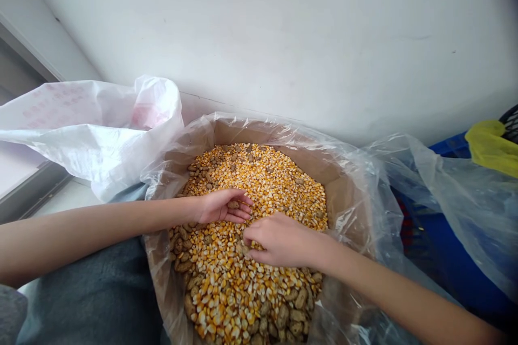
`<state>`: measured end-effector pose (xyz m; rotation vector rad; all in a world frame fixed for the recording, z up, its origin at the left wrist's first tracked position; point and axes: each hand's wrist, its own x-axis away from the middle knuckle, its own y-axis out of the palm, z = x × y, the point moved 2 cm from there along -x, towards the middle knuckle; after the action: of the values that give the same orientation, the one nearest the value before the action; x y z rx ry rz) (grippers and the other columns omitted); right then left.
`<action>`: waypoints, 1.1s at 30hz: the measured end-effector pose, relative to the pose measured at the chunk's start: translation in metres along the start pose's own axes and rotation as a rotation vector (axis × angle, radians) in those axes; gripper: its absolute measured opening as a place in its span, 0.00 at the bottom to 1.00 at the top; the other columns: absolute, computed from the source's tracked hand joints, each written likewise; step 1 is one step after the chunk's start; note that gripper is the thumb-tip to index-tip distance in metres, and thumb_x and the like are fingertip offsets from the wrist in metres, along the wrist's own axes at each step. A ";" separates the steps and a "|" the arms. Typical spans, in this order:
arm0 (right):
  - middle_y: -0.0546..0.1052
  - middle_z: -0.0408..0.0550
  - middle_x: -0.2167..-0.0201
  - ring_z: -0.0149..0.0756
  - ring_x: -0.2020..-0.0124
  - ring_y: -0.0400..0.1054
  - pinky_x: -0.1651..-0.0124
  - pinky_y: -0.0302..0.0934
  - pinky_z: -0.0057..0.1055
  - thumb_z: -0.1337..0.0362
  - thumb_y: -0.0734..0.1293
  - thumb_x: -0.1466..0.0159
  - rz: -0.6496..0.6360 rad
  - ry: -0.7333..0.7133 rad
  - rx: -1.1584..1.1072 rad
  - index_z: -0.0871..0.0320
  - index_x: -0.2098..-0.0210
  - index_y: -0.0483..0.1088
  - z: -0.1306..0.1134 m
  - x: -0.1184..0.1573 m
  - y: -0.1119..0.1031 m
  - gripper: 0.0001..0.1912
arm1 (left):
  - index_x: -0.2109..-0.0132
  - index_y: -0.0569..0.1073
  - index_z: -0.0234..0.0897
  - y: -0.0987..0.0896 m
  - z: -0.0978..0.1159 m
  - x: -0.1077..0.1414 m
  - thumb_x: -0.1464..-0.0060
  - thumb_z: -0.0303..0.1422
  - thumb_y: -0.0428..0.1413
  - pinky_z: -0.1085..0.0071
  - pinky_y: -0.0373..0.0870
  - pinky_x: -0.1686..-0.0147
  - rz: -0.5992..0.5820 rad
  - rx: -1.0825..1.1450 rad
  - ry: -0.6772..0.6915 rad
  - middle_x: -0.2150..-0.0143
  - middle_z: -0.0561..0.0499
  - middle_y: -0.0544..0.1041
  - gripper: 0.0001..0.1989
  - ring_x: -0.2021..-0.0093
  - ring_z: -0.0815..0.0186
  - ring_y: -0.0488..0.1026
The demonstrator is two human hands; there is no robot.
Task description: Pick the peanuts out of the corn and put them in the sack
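One peanut (233, 205) lies within the upturned left grip (220, 208).

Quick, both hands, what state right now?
Left hand: open, palm up, a peanut on it.
Right hand: fingers curled over the corn; grip can't be told.

The corn kernels (269, 188) before you mix yellow, orange and cream; the peanuts (297, 314) are mottled tan, the box (336, 197) brown. On your left, the white sack (109, 145) bears faded pink print (54, 99); on the right, the crate (443, 248) is deep blue, with perhaps a red patch (409, 222), blurred.
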<state>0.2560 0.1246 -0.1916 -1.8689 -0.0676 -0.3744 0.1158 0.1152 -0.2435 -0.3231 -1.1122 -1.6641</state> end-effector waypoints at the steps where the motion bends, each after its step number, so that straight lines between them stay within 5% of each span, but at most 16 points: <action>1: 0.73 0.45 0.73 0.33 0.72 0.67 0.72 0.54 0.27 0.59 0.56 0.42 0.050 0.020 -0.015 0.57 0.70 0.67 0.001 0.000 -0.004 0.11 | 0.66 0.69 0.32 0.000 0.000 0.000 0.53 0.38 0.49 0.72 0.63 0.64 -0.014 -0.004 0.006 0.72 0.50 0.71 0.13 0.71 0.71 0.68; 6: 0.72 0.45 0.72 0.31 0.70 0.65 0.69 0.53 0.27 0.59 0.53 0.40 0.304 0.136 -0.007 0.58 0.68 0.65 0.007 0.000 -0.013 0.13 | 0.69 0.69 0.31 0.004 -0.004 -0.001 0.53 0.40 0.49 0.72 0.64 0.67 -0.108 -0.053 0.000 0.74 0.51 0.71 0.14 0.73 0.71 0.67; 18: 0.72 0.46 0.72 0.31 0.72 0.65 0.70 0.52 0.26 0.58 0.52 0.39 0.365 0.157 0.060 0.58 0.66 0.63 0.015 0.000 -0.004 0.14 | 0.69 0.68 0.33 0.005 0.000 0.002 0.53 0.35 0.49 0.79 0.63 0.76 -0.090 -0.067 -0.005 0.75 0.52 0.69 0.09 0.76 0.74 0.65; 23: 0.72 0.46 0.72 0.30 0.72 0.65 0.70 0.53 0.26 0.63 0.52 0.39 0.231 -0.045 0.126 0.59 0.68 0.63 0.010 -0.005 0.010 0.11 | 0.69 0.68 0.33 0.000 0.004 0.000 0.54 0.34 0.50 0.79 0.63 0.74 -0.009 -0.019 0.048 0.75 0.53 0.68 0.08 0.76 0.76 0.64; 33: 0.72 0.46 0.71 0.32 0.70 0.66 0.70 0.56 0.28 0.67 0.54 0.40 0.105 -0.078 0.192 0.59 0.65 0.62 0.014 -0.013 0.030 0.07 | 0.68 0.67 0.33 0.000 0.005 0.000 0.55 0.32 0.50 0.77 0.64 0.72 -0.010 -0.019 0.040 0.73 0.54 0.67 0.07 0.75 0.75 0.64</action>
<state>0.2541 0.1295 -0.2266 -1.6887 -0.0560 -0.2151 0.1146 0.1188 -0.2409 -0.2951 -1.0705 -1.6838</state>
